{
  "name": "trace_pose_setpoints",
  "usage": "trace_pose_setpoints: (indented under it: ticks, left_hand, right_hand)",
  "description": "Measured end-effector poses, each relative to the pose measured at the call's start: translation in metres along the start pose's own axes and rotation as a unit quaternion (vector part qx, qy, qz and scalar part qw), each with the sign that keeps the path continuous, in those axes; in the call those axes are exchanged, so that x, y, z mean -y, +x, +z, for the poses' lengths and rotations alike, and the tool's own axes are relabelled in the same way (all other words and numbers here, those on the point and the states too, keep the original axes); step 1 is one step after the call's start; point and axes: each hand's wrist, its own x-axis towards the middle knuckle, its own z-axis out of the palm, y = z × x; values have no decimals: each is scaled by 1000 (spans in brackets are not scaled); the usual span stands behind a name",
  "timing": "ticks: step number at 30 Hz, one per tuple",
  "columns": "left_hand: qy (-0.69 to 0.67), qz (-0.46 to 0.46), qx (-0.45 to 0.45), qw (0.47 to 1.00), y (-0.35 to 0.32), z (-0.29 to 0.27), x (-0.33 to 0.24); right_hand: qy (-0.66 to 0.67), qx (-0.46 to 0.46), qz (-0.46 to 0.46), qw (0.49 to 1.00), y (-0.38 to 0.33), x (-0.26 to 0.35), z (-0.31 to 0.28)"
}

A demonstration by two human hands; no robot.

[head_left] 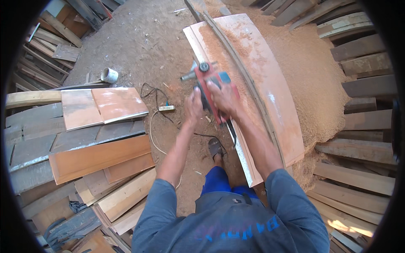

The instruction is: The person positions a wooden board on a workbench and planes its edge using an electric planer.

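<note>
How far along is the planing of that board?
Done: much sawdust already lies beside the board. In hand: left hand and right hand grip the red planer on the board's edge. Left: the stretch beyond the planer, it seems.

Both hands blur: the left hand (193,104) and right hand (225,96) smear over the red planer (209,82), hiding its grip and rear body. The plank (242,149) edge beneath the planer is covered. The foot (216,152) shows only partly, past the blue knee. Sawdust (312,67) buries the board (270,84) ends. The dark rim cuts off the stacked planks (363,122).
</note>
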Motion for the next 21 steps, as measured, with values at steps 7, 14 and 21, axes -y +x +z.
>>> trace_pose_setpoints:
  ticks: [7,14,21]
  left_hand:
    - [149,-26,-24,988,67,-9,5]
    - [105,-2,-6,994,-17,5,8]
    - [170,35,2,985,-157,29,10]
  right_hand:
    - [31,-48,-61,996,60,16,16]
    - [64,-26,-36,997,-20,-14,4]
    - [62,-1,17,998,-145,-61,-14]
